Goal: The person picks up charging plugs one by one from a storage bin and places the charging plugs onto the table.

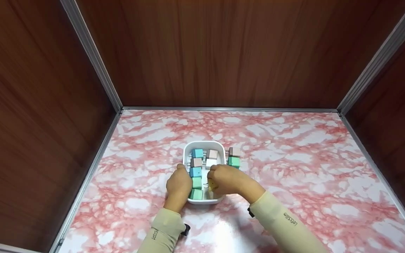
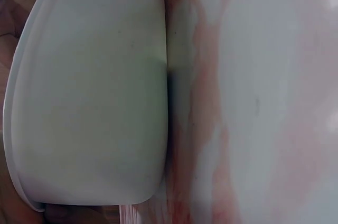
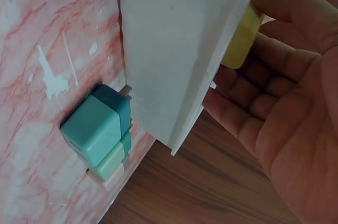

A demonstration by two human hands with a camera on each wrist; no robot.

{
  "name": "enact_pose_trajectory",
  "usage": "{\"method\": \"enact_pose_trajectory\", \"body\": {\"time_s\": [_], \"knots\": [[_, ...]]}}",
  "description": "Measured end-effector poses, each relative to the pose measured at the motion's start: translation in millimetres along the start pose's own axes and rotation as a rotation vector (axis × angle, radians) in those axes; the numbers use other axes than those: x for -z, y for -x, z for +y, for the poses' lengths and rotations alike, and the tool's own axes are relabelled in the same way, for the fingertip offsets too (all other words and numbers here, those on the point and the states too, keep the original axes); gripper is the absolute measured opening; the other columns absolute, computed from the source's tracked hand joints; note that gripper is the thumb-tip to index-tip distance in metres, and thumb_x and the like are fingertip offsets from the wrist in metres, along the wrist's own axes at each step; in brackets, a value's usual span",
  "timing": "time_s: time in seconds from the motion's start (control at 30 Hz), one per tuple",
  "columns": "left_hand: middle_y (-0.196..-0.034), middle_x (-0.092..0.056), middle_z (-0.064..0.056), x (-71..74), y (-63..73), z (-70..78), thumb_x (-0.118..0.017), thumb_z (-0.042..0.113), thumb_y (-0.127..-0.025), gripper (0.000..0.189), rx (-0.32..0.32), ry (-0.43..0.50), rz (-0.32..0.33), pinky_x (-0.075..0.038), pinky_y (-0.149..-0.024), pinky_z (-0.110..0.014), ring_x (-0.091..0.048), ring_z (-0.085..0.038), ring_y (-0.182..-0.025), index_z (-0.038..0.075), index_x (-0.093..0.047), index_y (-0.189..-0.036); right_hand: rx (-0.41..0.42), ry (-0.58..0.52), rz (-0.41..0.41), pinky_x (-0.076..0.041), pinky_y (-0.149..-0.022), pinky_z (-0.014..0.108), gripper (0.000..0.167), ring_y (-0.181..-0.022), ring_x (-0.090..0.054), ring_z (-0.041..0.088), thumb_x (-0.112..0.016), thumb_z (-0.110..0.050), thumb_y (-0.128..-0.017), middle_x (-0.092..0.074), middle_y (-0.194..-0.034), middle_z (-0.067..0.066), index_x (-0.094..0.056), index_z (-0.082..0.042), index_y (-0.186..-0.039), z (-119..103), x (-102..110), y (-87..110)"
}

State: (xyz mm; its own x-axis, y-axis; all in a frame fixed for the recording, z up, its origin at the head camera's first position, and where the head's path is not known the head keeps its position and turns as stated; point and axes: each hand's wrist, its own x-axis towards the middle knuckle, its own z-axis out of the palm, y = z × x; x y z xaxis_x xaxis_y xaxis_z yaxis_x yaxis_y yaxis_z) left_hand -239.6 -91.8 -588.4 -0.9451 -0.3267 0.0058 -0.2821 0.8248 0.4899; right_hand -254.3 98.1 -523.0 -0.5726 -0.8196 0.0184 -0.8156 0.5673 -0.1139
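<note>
In the head view, my left hand grips the left side of a white plastic tub. The tub's outer wall fills much of the left wrist view. Over its right half, my right hand pinches a yellow plug charger between thumb and fingers, low inside the rim. A left column of cube chargers lies in the tub: blue, dusty pink, another blue and green ones. Beside them are a pale pink charger and a white charger, partly behind my fingers.
Against the tub's right side, on the table, lie a pink charger, a green charger and a teal charger, which my right hand hides in the head view. Wood-grain panels enclose the red-and-white marbled tabletop.
</note>
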Motion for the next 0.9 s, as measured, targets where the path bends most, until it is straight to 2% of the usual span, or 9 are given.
{"method": "enact_pose_trajectory", "body": {"time_s": [0.33,0.73,0.9], "knots": [[-0.097,-0.075,-0.019,1.0,-0.9,0.2,-0.046,0.011,-0.101,0.024,0.010,0.004,-0.012,-0.055,-0.072,-0.055,-0.073,-0.037,-0.087,0.000,-0.055,-0.120,0.013,0.020,0.082,-0.049,-0.067,0.035,0.022,-0.069,-0.048,0.014,-0.079,-0.014,-0.069,-0.058,-0.084,0.000,-0.063,-0.013,-0.084,9.5,7.2,9.1],[-0.095,-0.075,-0.018,1.5,-0.2,0.1,-0.046,0.008,-0.101,0.024,0.016,-0.005,-0.020,-0.055,-0.071,-0.054,-0.073,-0.037,-0.085,0.000,-0.054,-0.122,-0.036,0.013,0.180,-0.048,-0.070,0.036,0.023,-0.071,-0.047,0.015,-0.081,-0.019,-0.070,-0.055,-0.082,-0.002,-0.066,-0.012,-0.086,20.4,13.0,22.7],[-0.095,-0.075,-0.018,1.3,0.2,0.9,-0.046,0.008,-0.101,0.025,0.017,-0.005,-0.024,-0.055,-0.071,-0.054,-0.073,-0.037,-0.085,0.000,-0.054,-0.122,-0.077,0.003,0.183,-0.048,-0.072,0.036,0.023,-0.074,-0.049,0.015,-0.082,-0.019,-0.071,-0.056,-0.083,-0.002,-0.067,-0.012,-0.087,26.4,17.8,27.9]]}}
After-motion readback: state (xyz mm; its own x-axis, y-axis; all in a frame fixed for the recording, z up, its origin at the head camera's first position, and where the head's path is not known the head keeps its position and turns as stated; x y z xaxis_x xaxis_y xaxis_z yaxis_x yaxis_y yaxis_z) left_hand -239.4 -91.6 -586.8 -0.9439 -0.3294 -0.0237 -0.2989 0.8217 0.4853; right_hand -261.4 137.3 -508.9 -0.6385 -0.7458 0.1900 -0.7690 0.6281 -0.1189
